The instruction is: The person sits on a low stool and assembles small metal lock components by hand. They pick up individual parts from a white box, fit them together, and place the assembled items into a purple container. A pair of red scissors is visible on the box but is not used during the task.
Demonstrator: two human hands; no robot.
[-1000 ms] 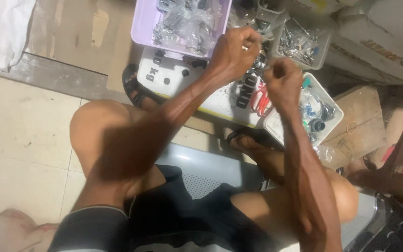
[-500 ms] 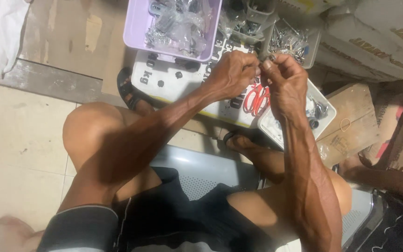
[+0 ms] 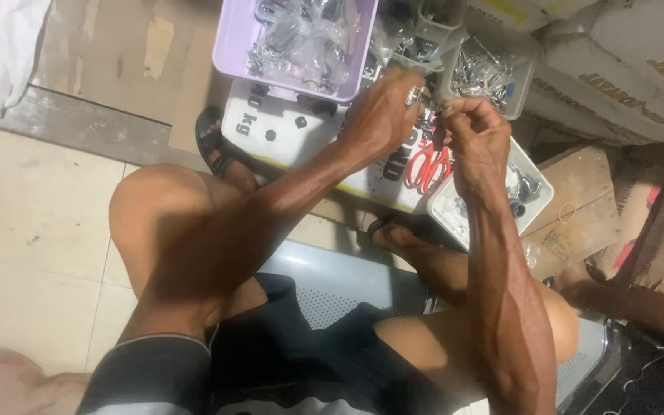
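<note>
My left hand (image 3: pixel 382 115) and my right hand (image 3: pixel 476 137) meet in front of me, fingertips pinched together on a small shiny metal part (image 3: pixel 423 107); its exact shape is too small to tell. Both hands hover over a white flat board (image 3: pixel 286 134) with red-handled scissors (image 3: pixel 428 165) lying on it. Just beyond them stands a lilac tray (image 3: pixel 232 54) filled with bagged metal parts. A white tub (image 3: pixel 536 188) of small dark and metal pieces sits under my right wrist.
A clear tub (image 3: pixel 486 73) of shiny metal fittings stands at the top, next to stacked cardboard boxes (image 3: pixel 624 77). Brown cardboard (image 3: pixel 578 215) lies at the right. I sit on a grey perforated seat (image 3: pixel 332 288), feet in dark sandals (image 3: pixel 220 150). Another person's arm (image 3: pixel 647 307) shows at the right.
My hands came together from apart, then both drifted slightly toward the trays while still pinching the small part.
</note>
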